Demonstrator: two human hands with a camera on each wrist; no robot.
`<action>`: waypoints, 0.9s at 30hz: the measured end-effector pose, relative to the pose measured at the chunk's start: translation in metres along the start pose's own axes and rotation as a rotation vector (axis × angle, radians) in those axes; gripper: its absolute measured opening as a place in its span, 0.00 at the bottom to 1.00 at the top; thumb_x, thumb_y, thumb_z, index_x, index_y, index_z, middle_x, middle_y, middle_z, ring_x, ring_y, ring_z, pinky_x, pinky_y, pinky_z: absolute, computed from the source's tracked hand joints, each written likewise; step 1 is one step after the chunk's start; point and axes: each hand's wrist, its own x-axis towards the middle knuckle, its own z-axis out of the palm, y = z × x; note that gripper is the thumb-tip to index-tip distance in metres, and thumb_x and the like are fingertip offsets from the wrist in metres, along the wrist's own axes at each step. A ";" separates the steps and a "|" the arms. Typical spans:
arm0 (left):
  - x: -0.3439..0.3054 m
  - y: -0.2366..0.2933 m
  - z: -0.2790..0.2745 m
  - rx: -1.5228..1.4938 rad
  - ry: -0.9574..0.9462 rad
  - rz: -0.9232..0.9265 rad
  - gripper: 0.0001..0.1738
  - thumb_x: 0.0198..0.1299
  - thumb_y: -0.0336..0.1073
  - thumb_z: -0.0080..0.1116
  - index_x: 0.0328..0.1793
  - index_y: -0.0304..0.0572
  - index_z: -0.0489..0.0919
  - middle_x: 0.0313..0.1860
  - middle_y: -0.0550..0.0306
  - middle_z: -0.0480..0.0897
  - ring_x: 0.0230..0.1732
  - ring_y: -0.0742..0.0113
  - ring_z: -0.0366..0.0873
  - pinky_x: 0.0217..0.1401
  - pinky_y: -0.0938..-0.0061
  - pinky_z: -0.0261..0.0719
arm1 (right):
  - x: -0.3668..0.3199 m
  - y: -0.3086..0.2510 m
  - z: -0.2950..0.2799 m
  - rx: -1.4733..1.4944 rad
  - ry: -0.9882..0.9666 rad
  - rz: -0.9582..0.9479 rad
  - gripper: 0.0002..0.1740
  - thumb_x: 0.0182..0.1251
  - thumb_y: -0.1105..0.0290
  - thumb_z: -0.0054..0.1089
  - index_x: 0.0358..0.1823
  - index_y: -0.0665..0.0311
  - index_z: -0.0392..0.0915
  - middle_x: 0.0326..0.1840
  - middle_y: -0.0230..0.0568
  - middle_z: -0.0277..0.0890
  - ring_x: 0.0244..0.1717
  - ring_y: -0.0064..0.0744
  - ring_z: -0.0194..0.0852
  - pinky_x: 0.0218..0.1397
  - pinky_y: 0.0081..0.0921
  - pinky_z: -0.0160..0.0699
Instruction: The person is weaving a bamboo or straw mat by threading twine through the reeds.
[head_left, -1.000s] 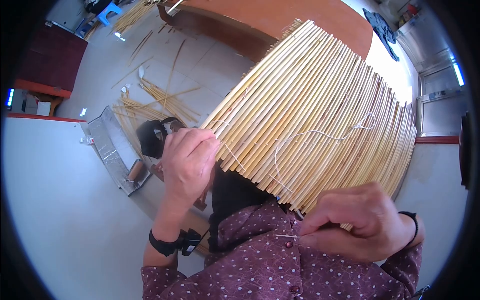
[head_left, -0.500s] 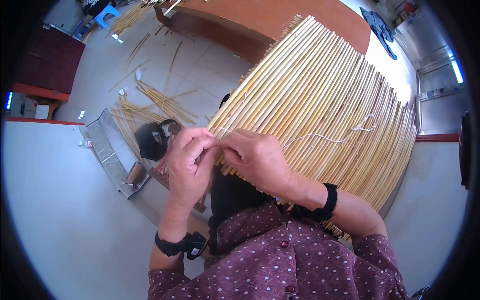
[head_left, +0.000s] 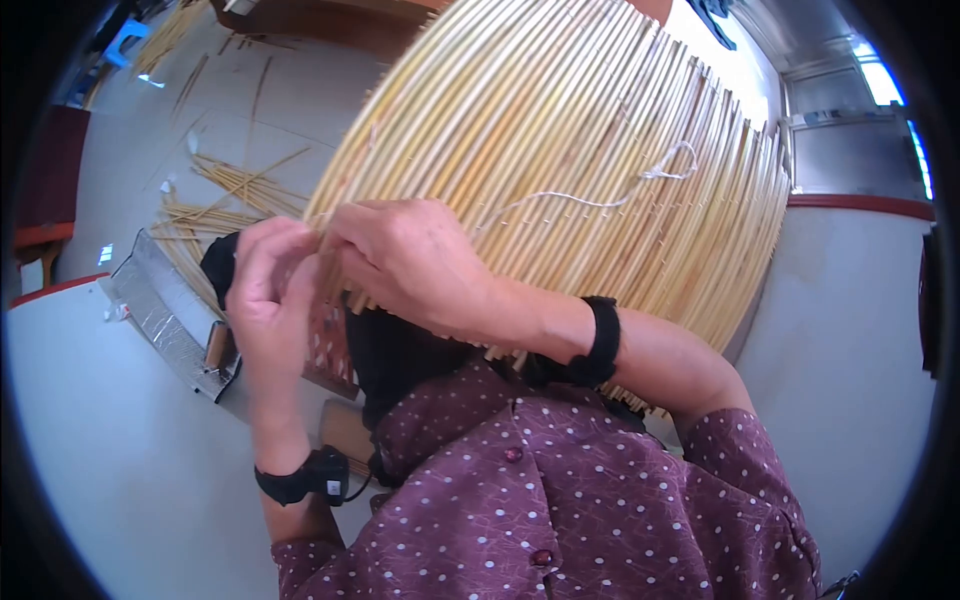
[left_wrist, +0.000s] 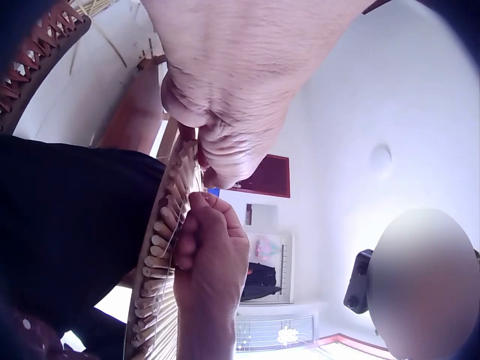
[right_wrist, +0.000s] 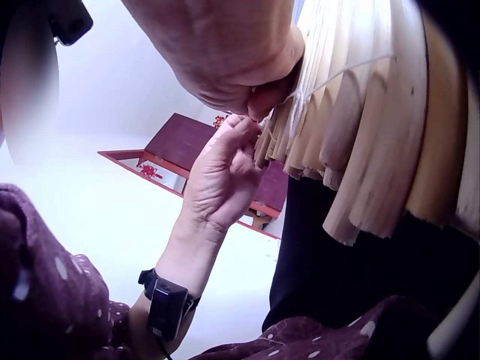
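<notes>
A mat of thin, straw-coloured reed sticks [head_left: 560, 130], bound side by side with white string [head_left: 570, 200], lies over the person's lap. At its left edge my left hand [head_left: 270, 275] has its fingers curled, thumb and fingertips pinching the outermost sticks. Right beside it, my right hand [head_left: 420, 255] comes across the mat, fingertips meeting the left hand's. In the left wrist view the right hand [left_wrist: 214, 247] pinches thin string close to the cut stick ends [left_wrist: 154, 262]. The right wrist view shows the left hand [right_wrist: 225, 176] just under the right fingers; the pinched tips are largely hidden.
Loose reed sticks [head_left: 235, 185] are scattered on the tiled floor at the left. Nearer stands a foil-covered board [head_left: 175, 310] with a brown roll [head_left: 215, 345] on it. A brown wooden table [head_left: 340, 25] is at the back, a blue stool [head_left: 125, 42] far left.
My right hand has swung from the front of the shirt, string end in its fingers, to the mat's left edge beside my left hand. The head view has since shifted, moving everything left.
</notes>
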 end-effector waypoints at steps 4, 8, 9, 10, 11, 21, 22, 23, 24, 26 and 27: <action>0.003 0.004 0.004 0.186 -0.058 0.094 0.14 0.56 0.15 0.61 0.49 0.31 0.81 0.49 0.58 0.73 0.50 0.73 0.75 0.54 0.80 0.75 | 0.005 0.001 -0.005 0.005 -0.076 0.026 0.04 0.56 0.75 0.57 0.28 0.69 0.75 0.23 0.50 0.75 0.26 0.50 0.79 0.30 0.39 0.76; 0.003 0.003 0.009 0.340 -0.034 0.161 0.15 0.52 0.14 0.63 0.46 0.34 0.85 0.47 0.60 0.72 0.46 0.74 0.74 0.48 0.82 0.74 | 0.004 0.003 -0.004 0.020 -0.075 0.026 0.04 0.56 0.76 0.57 0.27 0.69 0.75 0.23 0.51 0.75 0.27 0.51 0.79 0.31 0.38 0.77; 0.003 0.002 0.009 0.332 -0.019 0.151 0.15 0.51 0.14 0.63 0.45 0.35 0.85 0.46 0.61 0.72 0.44 0.74 0.73 0.47 0.82 0.73 | 0.004 0.003 -0.004 0.020 -0.074 0.027 0.04 0.56 0.76 0.57 0.27 0.69 0.75 0.23 0.51 0.75 0.27 0.51 0.79 0.31 0.38 0.77; 0.003 0.000 0.009 0.332 -0.020 0.150 0.15 0.51 0.14 0.63 0.45 0.35 0.85 0.46 0.61 0.72 0.44 0.74 0.73 0.47 0.82 0.73 | 0.005 0.002 -0.006 0.014 -0.079 0.036 0.04 0.56 0.76 0.57 0.27 0.70 0.76 0.23 0.51 0.76 0.27 0.52 0.79 0.31 0.38 0.77; 0.003 -0.003 0.009 0.308 -0.015 0.138 0.15 0.51 0.14 0.64 0.45 0.35 0.86 0.46 0.61 0.72 0.45 0.75 0.73 0.47 0.83 0.73 | 0.005 0.002 -0.006 0.008 -0.085 0.045 0.04 0.56 0.76 0.57 0.28 0.70 0.76 0.24 0.51 0.76 0.27 0.52 0.79 0.31 0.38 0.78; -0.013 0.029 0.018 0.605 0.189 0.395 0.12 0.53 0.20 0.64 0.46 0.30 0.82 0.45 0.53 0.77 0.44 0.64 0.77 0.46 0.75 0.77 | 0.019 -0.001 -0.048 1.006 -0.104 0.568 0.06 0.73 0.69 0.55 0.38 0.62 0.76 0.22 0.25 0.72 0.23 0.15 0.71 0.23 0.18 0.71; -0.019 0.038 0.019 0.499 0.136 0.425 0.12 0.54 0.21 0.64 0.46 0.32 0.83 0.45 0.50 0.79 0.44 0.58 0.79 0.45 0.70 0.79 | 0.021 0.009 -0.050 1.001 -0.091 0.562 0.06 0.73 0.69 0.55 0.38 0.62 0.76 0.22 0.25 0.72 0.23 0.15 0.71 0.23 0.18 0.71; -0.022 0.051 0.020 0.397 -0.080 0.391 0.12 0.54 0.21 0.63 0.46 0.33 0.83 0.47 0.49 0.79 0.45 0.60 0.80 0.45 0.71 0.79 | 0.022 0.023 -0.049 1.334 -0.044 0.545 0.04 0.71 0.71 0.56 0.37 0.62 0.75 0.22 0.27 0.73 0.21 0.16 0.71 0.22 0.18 0.72; -0.024 0.063 0.024 0.296 -0.293 0.352 0.12 0.54 0.21 0.63 0.46 0.34 0.83 0.49 0.49 0.80 0.46 0.61 0.81 0.46 0.73 0.80 | 0.022 0.031 -0.049 1.666 0.001 0.514 0.03 0.70 0.72 0.57 0.36 0.61 0.74 0.22 0.28 0.73 0.19 0.18 0.70 0.20 0.18 0.73; -0.034 0.066 0.046 -0.271 -0.628 -0.072 0.18 0.57 0.21 0.60 0.55 0.32 0.80 0.54 0.48 0.79 0.50 0.64 0.82 0.50 0.75 0.81 | 0.020 0.034 -0.054 1.710 -0.010 0.503 0.04 0.70 0.71 0.57 0.36 0.60 0.73 0.23 0.27 0.73 0.19 0.17 0.67 0.21 0.17 0.69; -0.037 0.070 0.060 -0.269 -0.632 -0.062 0.18 0.57 0.21 0.60 0.55 0.32 0.80 0.54 0.48 0.79 0.50 0.64 0.82 0.50 0.75 0.81 | 0.021 0.035 -0.052 1.786 -0.013 0.469 0.04 0.71 0.70 0.56 0.37 0.60 0.73 0.24 0.27 0.72 0.19 0.17 0.66 0.22 0.17 0.67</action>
